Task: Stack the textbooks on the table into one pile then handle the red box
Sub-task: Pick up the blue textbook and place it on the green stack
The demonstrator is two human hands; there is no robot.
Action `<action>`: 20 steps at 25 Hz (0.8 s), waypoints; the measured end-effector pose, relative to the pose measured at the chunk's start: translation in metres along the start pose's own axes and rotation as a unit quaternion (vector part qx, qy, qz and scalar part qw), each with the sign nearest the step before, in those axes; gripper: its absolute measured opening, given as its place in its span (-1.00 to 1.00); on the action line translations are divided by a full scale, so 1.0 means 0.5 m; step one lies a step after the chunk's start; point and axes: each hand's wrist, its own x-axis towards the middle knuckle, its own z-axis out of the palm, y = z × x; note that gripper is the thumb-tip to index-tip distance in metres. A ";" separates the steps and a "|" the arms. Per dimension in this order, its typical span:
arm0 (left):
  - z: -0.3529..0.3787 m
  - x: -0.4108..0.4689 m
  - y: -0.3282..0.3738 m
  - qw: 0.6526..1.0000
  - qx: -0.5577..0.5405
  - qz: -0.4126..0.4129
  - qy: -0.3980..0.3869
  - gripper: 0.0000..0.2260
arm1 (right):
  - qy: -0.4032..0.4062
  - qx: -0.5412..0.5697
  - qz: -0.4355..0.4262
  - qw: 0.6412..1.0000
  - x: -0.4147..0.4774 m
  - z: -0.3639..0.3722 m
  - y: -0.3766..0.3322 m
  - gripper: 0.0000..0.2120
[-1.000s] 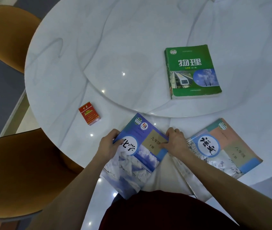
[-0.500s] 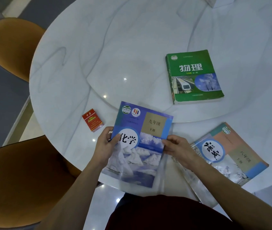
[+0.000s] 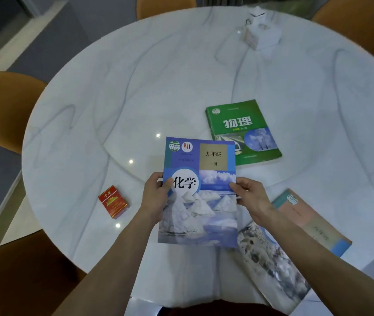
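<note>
A blue textbook (image 3: 201, 190) is held up above the near part of the round white marble table (image 3: 136, 87). My left hand (image 3: 156, 195) grips its left edge and my right hand (image 3: 250, 197) grips its right edge. The book's top right corner overlaps my view of a green textbook (image 3: 247, 131), which lies flat on the table beyond it. A third textbook (image 3: 307, 226) with a pink and blue cover lies at the near right, partly hidden by my right forearm. The red box (image 3: 113, 201) sits on the table left of my left hand.
A white tissue box (image 3: 262, 34) stands at the far side of the table. Orange chairs ring the table: at the left (image 3: 1, 106), near left (image 3: 22, 277), far middle (image 3: 165, 5) and far right (image 3: 364, 21).
Both hands lifted the blue textbook off the near table edge and carried it forward and to the right, toward the green textbook. My head tilted up, showing more of the far table.
</note>
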 end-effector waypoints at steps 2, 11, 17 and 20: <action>0.031 0.027 0.024 1.000 0.010 0.002 -0.002 -0.90 | 0.021 -0.016 -0.019 0.999 0.022 -0.021 -0.028 -0.81; 0.180 0.134 0.123 0.998 0.061 0.022 -0.004 -0.94 | 0.131 -0.101 -0.078 0.983 0.152 -0.127 -0.165 -0.88; 0.279 0.202 0.164 0.993 0.109 0.042 0.013 -0.92 | 0.190 -0.177 -0.080 0.962 0.259 -0.182 -0.217 -0.90; 0.316 0.237 0.169 0.992 0.119 0.026 0.017 -0.83 | 0.197 -0.200 -0.072 0.957 0.308 -0.200 -0.232 -0.90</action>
